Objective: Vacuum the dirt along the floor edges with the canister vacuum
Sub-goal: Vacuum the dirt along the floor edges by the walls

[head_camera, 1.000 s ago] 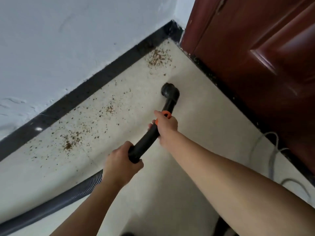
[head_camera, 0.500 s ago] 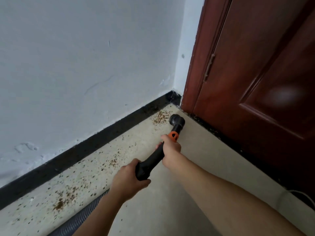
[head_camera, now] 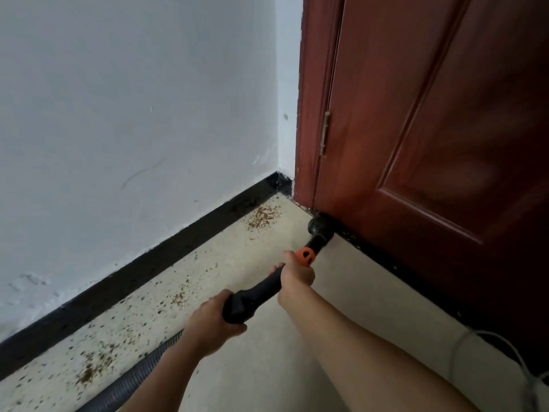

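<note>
I hold a black vacuum wand (head_camera: 255, 295) with both hands. My left hand (head_camera: 212, 322) grips its rear end, where the grey ribbed hose (head_camera: 130, 382) joins. My right hand (head_camera: 295, 276) grips the wand further forward, just behind an orange slider (head_camera: 306, 256). The round black nozzle (head_camera: 319, 227) touches the floor at the foot of the red-brown door (head_camera: 430, 144). Brown dirt (head_camera: 263, 217) lies in the corner left of the nozzle, and more crumbs (head_camera: 95, 370) are scattered along the black baseboard (head_camera: 148, 269).
A white wall (head_camera: 133, 114) stands on the left above the baseboard. The door frame and a hinge (head_camera: 325, 135) are near the corner. A white cable (head_camera: 505, 352) lies on the beige floor (head_camera: 297, 367) at the lower right, by the door.
My head has lifted, showing more wall and door. The nozzle has moved right from the open floor near the corner dirt to the bottom edge of the door. Both hands keep their grip.
</note>
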Tool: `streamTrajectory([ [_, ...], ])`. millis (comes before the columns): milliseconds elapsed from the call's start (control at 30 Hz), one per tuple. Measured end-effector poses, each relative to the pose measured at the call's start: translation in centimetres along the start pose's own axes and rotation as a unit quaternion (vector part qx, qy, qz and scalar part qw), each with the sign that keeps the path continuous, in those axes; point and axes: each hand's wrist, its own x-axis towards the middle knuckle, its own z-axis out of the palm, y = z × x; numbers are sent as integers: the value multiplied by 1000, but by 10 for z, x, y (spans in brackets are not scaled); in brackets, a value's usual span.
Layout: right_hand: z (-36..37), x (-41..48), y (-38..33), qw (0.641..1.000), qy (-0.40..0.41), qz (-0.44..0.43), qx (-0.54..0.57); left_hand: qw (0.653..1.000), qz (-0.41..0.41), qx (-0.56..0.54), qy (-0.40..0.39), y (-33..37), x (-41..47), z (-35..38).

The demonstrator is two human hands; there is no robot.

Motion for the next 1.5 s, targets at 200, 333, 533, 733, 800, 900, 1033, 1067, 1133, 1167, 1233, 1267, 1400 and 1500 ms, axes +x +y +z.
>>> streamTrajectory([
  [200,27,19,-23,996,-81,29,-33,999,-22,-5,41,3,30,0],
  [333,53,31,-30,990,-118,40,-59,996,-45,-2,79,1,47,2],
  [533,80,52,-15,990,-116,32,-77,994,-79,0,76,-12,69,-8],
  [733,79,61,-5,988,-127,17,-84,991,-94,-11,92,-12,61,8],
  [800,81,64,-10,986,-134,17,-92,991,-92,17,99,-8,64,11],
  [900,85,65,-23,984,-140,13,-106,990,-93,31,104,2,71,7],
  [1033,92,65,-34,980,-148,5,-134,991,-99,7,91,9,73,3],
  [1067,91,65,-35,979,-145,-4,-140,992,-97,-9,79,11,72,4],
  [1133,87,65,-37,980,-134,-22,-149,994,-87,-41,56,17,68,8],
  [1167,84,66,-37,980,-125,-31,-153,994,-81,-50,49,20,65,11],
  [1233,77,67,-37,980,-115,-40,-158,995,-69,-58,45,25,59,17],
  [1267,74,66,-38,979,-120,-39,-160,995,-65,-59,47,27,56,19],
  [1400,75,49,-38,967,-159,-20,-197,994,-73,-53,63,23,44,14],
  [1500,77,33,-18,963,-169,-5,-209,995,-89,-39,40,9,30,6],
])
